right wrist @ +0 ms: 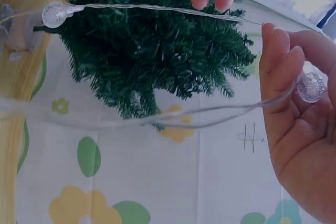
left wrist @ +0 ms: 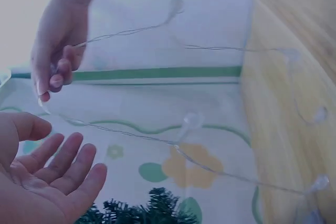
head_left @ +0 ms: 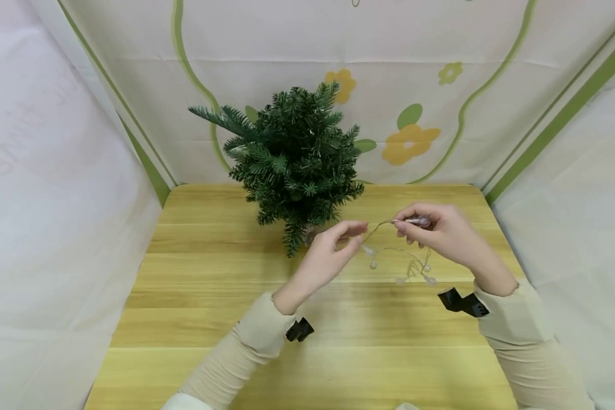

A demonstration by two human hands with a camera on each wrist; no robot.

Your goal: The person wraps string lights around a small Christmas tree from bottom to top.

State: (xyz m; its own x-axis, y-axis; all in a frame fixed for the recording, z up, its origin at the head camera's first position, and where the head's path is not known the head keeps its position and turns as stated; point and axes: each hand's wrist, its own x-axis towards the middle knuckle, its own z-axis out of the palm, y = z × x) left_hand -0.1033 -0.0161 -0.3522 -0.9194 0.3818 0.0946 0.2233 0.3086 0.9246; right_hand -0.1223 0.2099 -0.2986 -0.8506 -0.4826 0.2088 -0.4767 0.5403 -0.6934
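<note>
My right hand (head_left: 441, 233) pinches the thin wire of a string of fairy lights between thumb and fingertips. One clear bulb (right wrist: 311, 86) lies by its palm in the right wrist view. Another round bulb (right wrist: 55, 14) sits farther along the wire. The rest of the string lights (head_left: 430, 280) dangles below the hands in loose loops. My left hand (head_left: 328, 256) is beside the wire, its fingers spread and relaxed, with nothing gripped in the left wrist view. Just left of it stands a small green artificial Christmas tree (head_left: 297, 154).
The tree stands near the back of a wooden table (head_left: 195, 319), its base mostly hidden by branches and my left hand. White fabric walls (head_left: 266, 34) with green lines and yellow flowers rise behind and at both sides. Black wrist cameras (head_left: 463, 302) sit at both cuffs.
</note>
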